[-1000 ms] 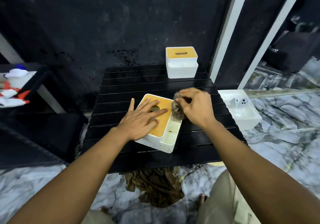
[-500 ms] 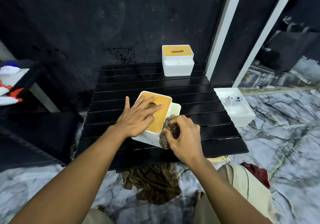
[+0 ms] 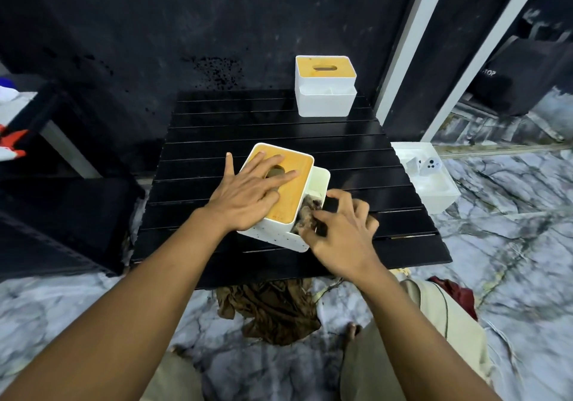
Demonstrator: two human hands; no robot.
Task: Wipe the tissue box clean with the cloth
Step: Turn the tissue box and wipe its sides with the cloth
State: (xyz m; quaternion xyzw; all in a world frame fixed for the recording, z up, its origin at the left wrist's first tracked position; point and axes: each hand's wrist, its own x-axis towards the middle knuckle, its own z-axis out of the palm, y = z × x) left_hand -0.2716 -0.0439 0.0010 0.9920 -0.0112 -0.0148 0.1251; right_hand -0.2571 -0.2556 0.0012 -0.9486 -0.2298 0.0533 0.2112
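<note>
1. The white plastic tissue box with a yellow wooden lid [image 3: 273, 235] sits on the black slatted table [image 3: 217, 121], a little toward 6 o'clock from the table's middle. It is turned at a slant.
2. The job looks about half done. The dark, crumpled cloth [image 3: 305, 214] is inside the open side pocket [image 3: 319, 180] at the box's 3 o'clock side, so I think the pocket is being wiped now.
3. What is left, I guess: the white walls and maybe the lid. Small dark dots show on the wall facing 6 o'clock. I cannot tell if they are dirt.
4. The left hand [image 3: 248, 196] comes in from 7 o'clock. It lies flat on the lid with fingers straight and spread wide. It holds nothing; it just presses the tissue box down so it does not slide.
5. The right hand [image 3: 341, 233] comes in from 5 o'clock, at the box's 4 o'clock corner. Its fingers are bent, and the fingertips pinch the cloth and push it into the pocket.
6. A second white box [image 3: 324, 102] with the same yellow top stands at the table's 1 o'clock corner, well apart.
7. A brown rag [image 3: 273, 310] lies on the floor at 6 o'clock.
</note>
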